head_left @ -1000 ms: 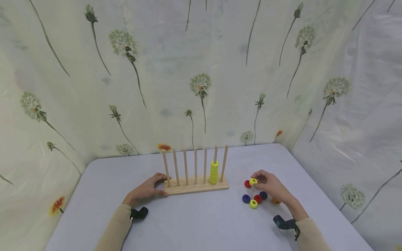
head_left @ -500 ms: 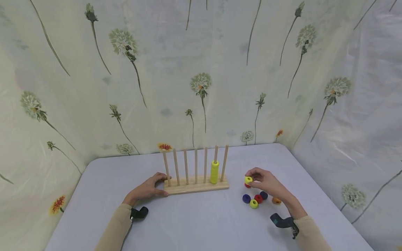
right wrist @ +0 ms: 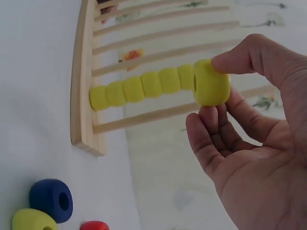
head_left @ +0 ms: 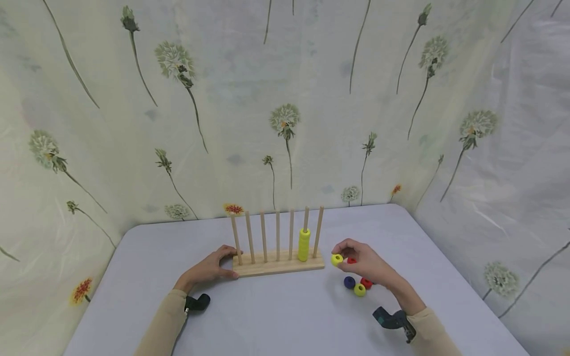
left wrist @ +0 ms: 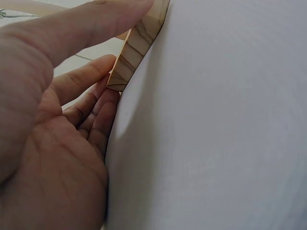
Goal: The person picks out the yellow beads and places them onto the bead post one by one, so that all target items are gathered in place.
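Note:
A pale wooden peg rack [head_left: 278,266] with several upright pegs stands mid-table. A stack of yellow beads [head_left: 304,244] fills much of its second peg from the right; the other pegs are bare. My left hand [head_left: 208,265] grips the left end of the base, thumb in front and fingers behind; the base end [left wrist: 132,57] shows between them in the left wrist view. Right of the rack, my right hand [head_left: 367,262] pinches a yellow bead [right wrist: 211,84] between thumb and fingers, above the table. Its hole faces the rack side in the right wrist view.
Loose beads lie below and beside my right hand: a red one [head_left: 352,260], a blue one [head_left: 349,282], a yellow one [head_left: 359,289] and another red one [head_left: 366,283]. A flowered curtain [head_left: 285,163] hangs behind the white table [head_left: 267,316].
My right hand has carried the yellow bead left toward the rack, uncovering the red bead beneath. The dark blue and orange beads are now largely hidden by that arm. My left hand stays put.

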`<state>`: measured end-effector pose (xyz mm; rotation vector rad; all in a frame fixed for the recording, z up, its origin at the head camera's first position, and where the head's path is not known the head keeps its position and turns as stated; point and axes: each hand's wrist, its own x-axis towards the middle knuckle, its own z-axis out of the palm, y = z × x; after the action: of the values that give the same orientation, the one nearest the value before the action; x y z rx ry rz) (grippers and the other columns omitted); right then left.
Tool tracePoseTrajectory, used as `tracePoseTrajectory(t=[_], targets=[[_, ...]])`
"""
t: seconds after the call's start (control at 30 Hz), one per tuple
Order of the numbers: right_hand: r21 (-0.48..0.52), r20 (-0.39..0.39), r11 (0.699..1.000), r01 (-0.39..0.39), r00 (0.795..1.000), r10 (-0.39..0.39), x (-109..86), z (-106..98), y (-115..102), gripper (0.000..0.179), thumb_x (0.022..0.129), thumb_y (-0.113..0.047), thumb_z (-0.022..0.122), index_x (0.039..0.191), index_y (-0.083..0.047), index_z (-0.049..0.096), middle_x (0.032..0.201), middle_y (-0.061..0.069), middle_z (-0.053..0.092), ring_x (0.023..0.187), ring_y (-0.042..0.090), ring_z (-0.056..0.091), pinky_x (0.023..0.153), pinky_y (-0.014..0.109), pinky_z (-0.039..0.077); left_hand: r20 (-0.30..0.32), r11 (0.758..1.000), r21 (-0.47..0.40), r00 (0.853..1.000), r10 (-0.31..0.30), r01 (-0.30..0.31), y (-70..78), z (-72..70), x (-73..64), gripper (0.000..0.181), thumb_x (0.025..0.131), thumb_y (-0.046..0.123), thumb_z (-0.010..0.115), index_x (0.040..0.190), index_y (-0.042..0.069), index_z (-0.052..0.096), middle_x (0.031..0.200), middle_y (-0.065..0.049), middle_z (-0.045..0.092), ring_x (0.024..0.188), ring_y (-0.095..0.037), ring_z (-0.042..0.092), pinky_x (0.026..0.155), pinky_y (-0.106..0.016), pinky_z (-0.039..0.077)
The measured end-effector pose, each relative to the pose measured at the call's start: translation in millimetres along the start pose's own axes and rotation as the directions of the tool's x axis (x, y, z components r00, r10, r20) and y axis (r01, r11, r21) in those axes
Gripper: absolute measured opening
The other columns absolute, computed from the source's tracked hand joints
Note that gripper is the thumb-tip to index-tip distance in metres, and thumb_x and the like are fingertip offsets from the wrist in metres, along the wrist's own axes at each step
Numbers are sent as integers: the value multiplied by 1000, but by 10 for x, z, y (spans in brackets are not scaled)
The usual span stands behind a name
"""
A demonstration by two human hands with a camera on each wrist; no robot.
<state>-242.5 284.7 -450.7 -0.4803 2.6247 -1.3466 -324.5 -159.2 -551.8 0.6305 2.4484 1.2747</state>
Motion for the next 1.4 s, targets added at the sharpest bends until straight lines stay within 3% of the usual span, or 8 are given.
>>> tracePoseTrajectory(t=[0.13, 0.37, 0.53, 0.77, 0.97, 1.4], targets=[[10, -9, 998, 65, 998, -65, 18, 70, -82, 29, 84, -12, 72, 110, -8, 59, 110, 7, 60, 102, 22, 58, 88, 25, 52, 2, 1000, -10, 1000, 3, -3, -3, 4, 1, 66, 71, 35, 85, 128, 18, 57, 133, -1, 46, 130, -23, 38, 111, -51, 25], [-7, -122, 1000, 13, 992, -14, 57, 202, -255, 32, 83, -12, 73, 111, -10, 58, 110, 4, 61, 102, 20, 60, 89, 31, 53, 3, 1000, -2, 1000, 15, -15, -3, 9, 8, 65, 72, 35, 84, 130, 20, 57, 133, -1, 47, 131, -24, 39, 111, -52, 26], [-9, -231, 999, -48, 972, 45, 53, 251, -441, 32, 84, -13, 72, 112, -10, 57, 111, 5, 61, 102, 20, 60, 88, 28, 53, 1, 1000, 7, 1000, 20, -20, 17, 3, 11, 65, 72, 35, 84, 129, 20, 57, 133, -1, 47, 130, -23, 40, 111, -51, 26], [-21, -342, 997, -72, 938, 60, 51, 290, -628, 33, 85, -14, 72, 113, -7, 57, 112, 7, 60, 104, 21, 58, 93, 33, 51, 1, 1000, 13, 1000, 23, -23, 29, 1, 16, 65, 72, 34, 84, 129, 18, 57, 132, -1, 47, 129, -24, 40, 111, -52, 26], [-13, -370, 996, -93, 925, 82, 91, 309, -667, 32, 85, -14, 72, 114, -6, 58, 113, 8, 60, 106, 22, 57, 96, 39, 49, -3, 1000, 8, 1000, 4, -4, 27, 12, 13, 67, 71, 36, 85, 130, 18, 56, 134, -2, 46, 130, -23, 39, 112, -52, 26], [-12, -372, 992, -127, 921, 114, 139, 285, -665, 34, 85, -13, 72, 115, -5, 58, 113, 10, 60, 106, 24, 57, 97, 42, 49, 0, 1000, -2, 1000, -1, 1, -2, 8, 0, 66, 72, 35, 84, 129, 19, 56, 133, -1, 46, 129, -22, 39, 111, -52, 26]])
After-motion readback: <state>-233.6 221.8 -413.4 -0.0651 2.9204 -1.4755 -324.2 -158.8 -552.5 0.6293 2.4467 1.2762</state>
